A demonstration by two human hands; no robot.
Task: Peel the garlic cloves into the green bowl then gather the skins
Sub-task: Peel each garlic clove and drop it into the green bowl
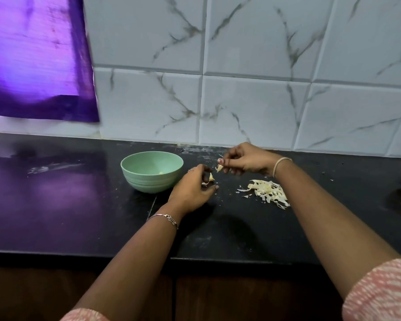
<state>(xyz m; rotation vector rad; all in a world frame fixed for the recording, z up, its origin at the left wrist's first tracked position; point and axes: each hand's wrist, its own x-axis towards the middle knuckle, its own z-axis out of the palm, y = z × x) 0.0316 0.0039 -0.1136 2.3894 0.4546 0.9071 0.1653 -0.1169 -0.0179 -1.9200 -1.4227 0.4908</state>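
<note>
Peeling is in hand. Your left hand [192,191] grips a garlic clove [210,177] near the green bowl [148,180]; your right hand [245,162] pinches a skin strip [219,168]. Next, release it onto the skin pile [267,192].

Pink-and-white patterned fabric on right sleeve [380,295] and left sleeve [83,316]. Thin silver chain bracelet [166,217] just behind left hand [191,192], slim ring [191,170] on one finger. Pale band [280,165] behind right hand [245,162], thumbnail [220,161] painted pink
</note>
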